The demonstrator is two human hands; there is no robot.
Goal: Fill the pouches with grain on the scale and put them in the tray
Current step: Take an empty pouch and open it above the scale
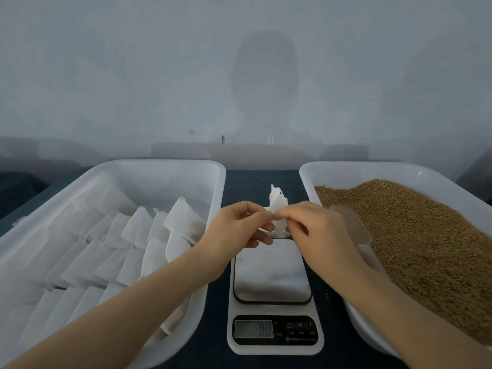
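Left hand [239,227] and right hand [316,230] meet above the far edge of the scale [274,302], fingertips pinched on one white pouch [278,209] that stands up between them. Scale plate bare; display digits too blurred to read. At 9 o'clock, touching the left forearm, a white tray [159,166] of stacked pouches [127,235]. At 3 o'clock, a second tray [372,166] heaped with brown grain [426,235]; a scoop [351,225] lies in it, part hidden behind the right hand.
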